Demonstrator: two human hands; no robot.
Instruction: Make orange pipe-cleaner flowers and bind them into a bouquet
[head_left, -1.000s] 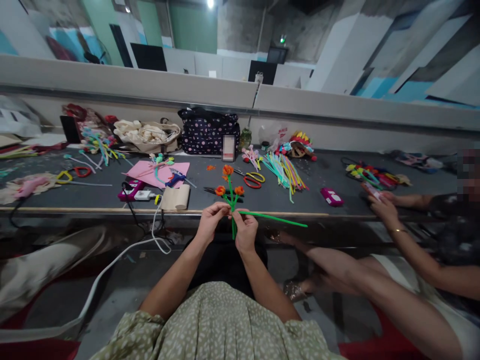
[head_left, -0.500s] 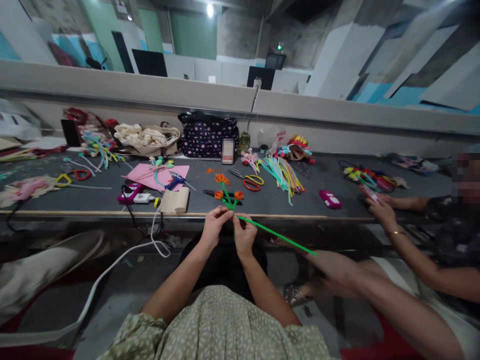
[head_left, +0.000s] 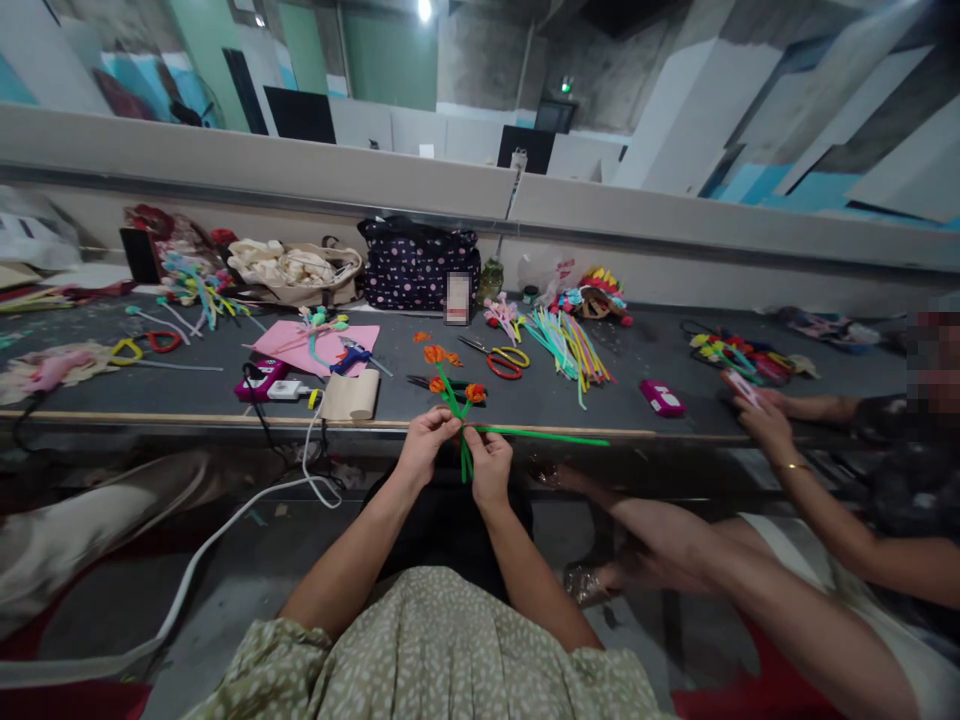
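Just in front of the table's edge, my left hand pinches the green stems of a small bunch of pipe-cleaner flowers with orange heads. My right hand is closed close beside it, its fingertips on a long green pipe cleaner that crosses the stems and sticks out to the right. The stem ends hang down between both hands. Behind the flowers, dark-handled pliers lie partly hidden on the table. Farther back lie scissors with red and yellow handles.
On the dark table lie loose pipe cleaners, a blue glue gun, pink paper and a magenta box. A dotted bag stands behind. A white cable hangs at left. Another person's hand holds a phone at right.
The long green pipe cleaner has swung up from a downward slant to nearly level. More of the stem ends now show below my hands. Both hands stay close together.
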